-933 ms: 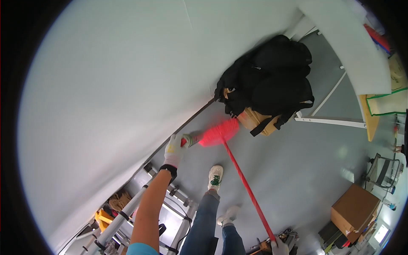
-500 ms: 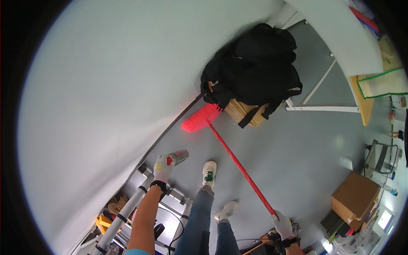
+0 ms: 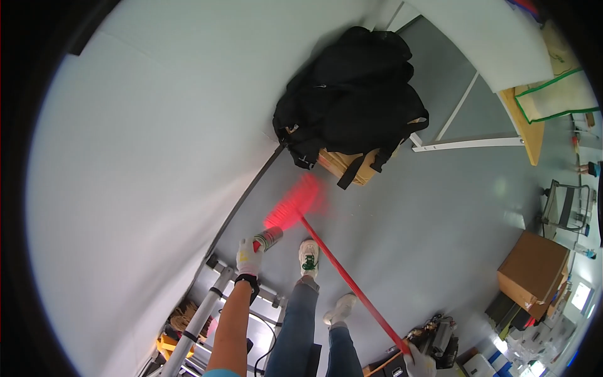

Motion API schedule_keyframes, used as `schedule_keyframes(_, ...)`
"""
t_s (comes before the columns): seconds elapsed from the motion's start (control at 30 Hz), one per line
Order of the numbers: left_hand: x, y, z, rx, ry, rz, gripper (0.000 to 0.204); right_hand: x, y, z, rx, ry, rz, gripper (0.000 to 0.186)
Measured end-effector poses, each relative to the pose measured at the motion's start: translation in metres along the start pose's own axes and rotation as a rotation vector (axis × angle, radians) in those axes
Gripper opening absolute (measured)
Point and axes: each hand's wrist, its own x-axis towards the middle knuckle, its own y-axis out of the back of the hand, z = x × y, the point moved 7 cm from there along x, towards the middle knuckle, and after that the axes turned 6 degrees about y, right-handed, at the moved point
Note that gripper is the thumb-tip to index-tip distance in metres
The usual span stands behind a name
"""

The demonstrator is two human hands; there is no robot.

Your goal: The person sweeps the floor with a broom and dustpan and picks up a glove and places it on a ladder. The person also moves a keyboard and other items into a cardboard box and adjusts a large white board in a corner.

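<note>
My left hand [image 3: 249, 257], in a white work glove, is closed around the red end of a cylindrical can [image 3: 270, 237] with a patterned label. The can is tilted and points away from me. My right hand [image 3: 419, 363], also gloved, grips the upper handle of a red broom [image 3: 352, 283] at the lower right. The broom's bright red bristle head [image 3: 294, 204], smeared by motion, is over the grey floor just beyond the can. Whether the bristles touch the floor I cannot tell.
A black backpack [image 3: 352, 94] sits on a cardboard box [image 3: 347, 166] against the white wall [image 3: 138, 157]. Close to my left arm stands a metal-tube frame [image 3: 201, 320]. White table legs [image 3: 468, 144] are at far right, and a large brown carton [image 3: 534, 267] lies right.
The broom head has come back from the box toward my feet, and my right hand has drawn down with the handle. My left hand still holds the can, shifted slightly in view.
</note>
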Motion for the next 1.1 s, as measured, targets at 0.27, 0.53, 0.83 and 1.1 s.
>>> schedule_keyframes(0.27,0.051,-0.011,0.023,0.019,-0.057,0.002,0.028,0.066,-0.026,0.029,0.156,0.032,0.155,0.035)
schedule_keyframes(0.53,0.123,-0.050,0.061,-0.017,-0.093,0.102,0.028,-0.108,-0.103,0.086,0.186,-0.358,-0.146,0.033)
schedule_keyframes(0.83,0.237,-0.128,0.116,0.133,-0.270,0.166,0.031,-0.121,-0.101,0.078,0.269,-0.421,-0.169,0.038)
schedule_keyframes(1.1,0.303,-0.157,0.086,0.027,-0.327,0.181,0.030,-0.029,-0.115,0.067,0.378,-0.214,0.059,0.039)
